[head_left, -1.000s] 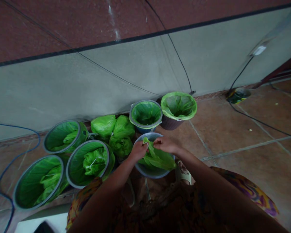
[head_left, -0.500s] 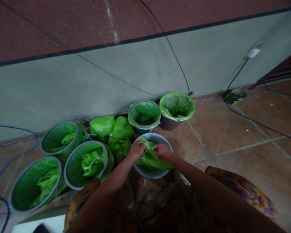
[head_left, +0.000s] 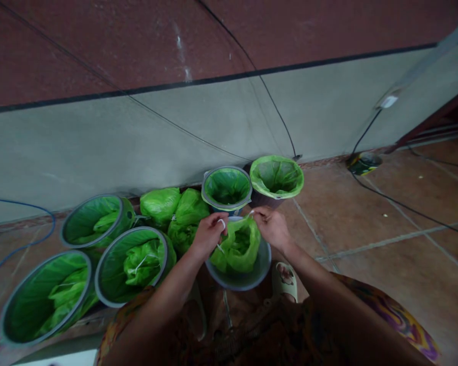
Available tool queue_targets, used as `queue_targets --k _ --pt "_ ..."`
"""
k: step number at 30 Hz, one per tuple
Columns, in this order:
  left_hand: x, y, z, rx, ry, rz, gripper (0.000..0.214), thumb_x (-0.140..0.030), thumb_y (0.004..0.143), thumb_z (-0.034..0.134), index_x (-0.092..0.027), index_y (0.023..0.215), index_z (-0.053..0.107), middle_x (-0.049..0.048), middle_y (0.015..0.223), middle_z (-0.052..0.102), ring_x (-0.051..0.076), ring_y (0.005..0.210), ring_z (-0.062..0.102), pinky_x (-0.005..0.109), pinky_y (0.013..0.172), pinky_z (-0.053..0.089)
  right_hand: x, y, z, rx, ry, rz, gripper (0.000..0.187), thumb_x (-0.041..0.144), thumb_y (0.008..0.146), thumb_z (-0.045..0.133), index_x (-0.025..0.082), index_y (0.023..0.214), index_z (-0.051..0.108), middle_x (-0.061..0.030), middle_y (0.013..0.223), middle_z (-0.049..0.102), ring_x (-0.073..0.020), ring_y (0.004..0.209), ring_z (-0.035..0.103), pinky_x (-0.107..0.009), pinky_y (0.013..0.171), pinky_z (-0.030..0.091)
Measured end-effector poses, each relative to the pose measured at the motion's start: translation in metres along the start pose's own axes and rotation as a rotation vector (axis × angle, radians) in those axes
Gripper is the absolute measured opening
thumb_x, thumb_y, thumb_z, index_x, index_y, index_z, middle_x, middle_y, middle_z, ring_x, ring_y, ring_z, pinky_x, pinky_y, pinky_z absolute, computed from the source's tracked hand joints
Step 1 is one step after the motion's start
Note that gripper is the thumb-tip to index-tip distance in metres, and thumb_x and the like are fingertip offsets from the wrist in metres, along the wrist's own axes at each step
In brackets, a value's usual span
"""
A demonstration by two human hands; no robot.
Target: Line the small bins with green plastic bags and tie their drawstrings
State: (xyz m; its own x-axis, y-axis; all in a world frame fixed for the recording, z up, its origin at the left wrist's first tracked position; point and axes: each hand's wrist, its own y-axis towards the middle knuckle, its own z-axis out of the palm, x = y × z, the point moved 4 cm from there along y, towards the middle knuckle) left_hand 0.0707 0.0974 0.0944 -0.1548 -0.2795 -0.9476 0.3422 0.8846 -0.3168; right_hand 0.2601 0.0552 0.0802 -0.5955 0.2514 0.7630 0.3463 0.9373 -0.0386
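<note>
A green plastic bag [head_left: 239, 254] stands with its mouth open inside a grey bin [head_left: 248, 282]. My left hand [head_left: 209, 235] is closed at the left side of the bag's mouth, a white strip showing at its fingers and another hanging just below. On the opposite side my right hand [head_left: 273, 229] pinches the bag's rim at a short white string [head_left: 251, 212]. The bag's rim spreads between my two hands. Its lower part is hidden in the bin.
Bag-lined bins stand to the left, including a grey-rimmed bin [head_left: 132, 239], and two more, a blue bin [head_left: 228, 169] and a dark bin [head_left: 277, 160], near the wall. Filled green bags [head_left: 160, 206] lie between. Black cables and a small can [head_left: 364, 163] are at right.
My hands have moved apart and up a little, my right hand shifting to the right. The bag, bunched before, now stands with its mouth spread open.
</note>
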Motion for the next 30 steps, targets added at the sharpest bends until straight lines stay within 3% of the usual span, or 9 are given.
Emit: queue_targets --k 4,7,10,12,17,20,23,26,30 --pt "-0.034 -0.016 0.005 0.257 -0.330 0.080 0.040 -0.038 0.077 0.067 -0.013 0.109 0.067 -0.0084 0.051 0.039 0.003 0.043 0.028 0.019 0.044 0.025 0.033 -0.007 -0.022 0.013 0.684 -0.070 0.023 0.041 0.087 0.052 0.021 0.082 0.061 -0.0020 0.077 0.067 -0.0166 0.075 0.062 -0.029 0.073 0.049" --pt "-0.045 -0.013 0.006 0.333 -0.459 0.103 0.037 -0.034 0.078 0.067 -0.013 0.108 0.067 -0.0091 0.051 0.035 0.002 0.041 0.021 0.019 0.044 0.022 0.038 -0.010 -0.026 0.076 0.932 -0.004 0.024 0.047 0.082 0.060 0.023 0.087 0.059 0.0042 0.061 0.056 -0.0116 0.054 0.053 -0.027 0.061 0.048" --pt "-0.042 0.000 0.007 0.258 -0.502 0.107 0.033 -0.029 0.076 0.067 -0.012 0.104 0.067 -0.0091 0.051 0.037 0.001 0.042 0.021 0.018 0.044 0.021 0.023 -0.011 -0.012 0.101 0.842 0.158 0.031 0.051 0.076 0.065 0.021 0.082 0.059 0.0086 0.049 0.042 -0.0069 0.040 0.032 -0.021 0.042 0.030" --pt "-0.039 0.006 0.010 0.219 -0.477 0.113 0.032 -0.026 0.075 0.067 -0.011 0.104 0.067 -0.0082 0.052 0.040 0.002 0.043 0.026 0.018 0.045 0.025 0.015 -0.013 0.004 0.150 0.747 0.189 0.034 0.053 0.075 0.065 0.020 0.076 0.059 0.0078 0.050 0.042 -0.0063 0.041 0.030 -0.021 0.040 0.023" --pt "-0.031 0.008 0.024 0.209 -0.448 0.111 0.033 -0.024 0.077 0.061 -0.010 0.107 0.066 -0.0043 0.059 0.052 0.002 0.044 0.030 0.020 0.048 0.030 0.017 -0.036 0.049 0.483 0.558 0.114 0.030 0.043 0.073 0.070 0.020 0.090 0.064 0.0081 0.051 0.045 -0.0071 0.045 0.037 -0.021 0.045 0.028" --pt "-0.026 0.011 0.029 0.179 -0.502 0.065 0.033 -0.020 0.077 0.059 -0.010 0.108 0.066 -0.0035 0.063 0.055 0.002 0.044 0.030 0.021 0.053 0.035 0.023 -0.049 0.064 0.620 0.540 0.085 0.020 0.038 0.074 0.068 0.019 0.072 0.062 0.0069 0.050 0.045 -0.0079 0.047 0.042 -0.021 0.047 0.033" --pt "-0.017 0.018 0.028 0.094 -0.507 0.021 0.032 -0.015 0.073 0.059 -0.012 0.104 0.066 -0.0006 0.071 0.062 0.004 0.053 0.045 0.022 0.062 0.041 0.024 -0.047 0.058 0.587 0.639 0.111 0.029 0.041 0.078 0.063 0.019 0.061 0.056 0.0053 0.052 0.046 -0.0070 0.048 0.042 -0.020 0.047 0.034" --pt "0.000 0.023 0.028 0.038 -0.426 -0.044 0.032 -0.012 0.069 0.060 -0.013 0.100 0.065 0.0030 0.084 0.068 0.010 0.072 0.060 0.024 0.072 0.044 0.019 -0.033 0.038 0.471 0.785 0.234 0.030 0.047 0.074 0.068 0.018 0.075 0.061 0.0058 0.055 0.050 -0.0048 0.044 0.037 -0.018 0.040 0.024" --pt "0.026 0.018 0.042 0.186 -0.099 -0.001 0.024 -0.012 0.067 0.061 -0.014 0.089 0.067 0.0034 0.082 0.070 0.016 0.079 0.063 0.027 0.078 0.045 0.014 -0.017 0.015 0.314 0.974 0.348 0.041 0.052 0.063 0.076 0.017 0.078 0.060 0.0074 0.051 0.048 -0.0021 0.037 0.029 -0.017 0.035 0.011"
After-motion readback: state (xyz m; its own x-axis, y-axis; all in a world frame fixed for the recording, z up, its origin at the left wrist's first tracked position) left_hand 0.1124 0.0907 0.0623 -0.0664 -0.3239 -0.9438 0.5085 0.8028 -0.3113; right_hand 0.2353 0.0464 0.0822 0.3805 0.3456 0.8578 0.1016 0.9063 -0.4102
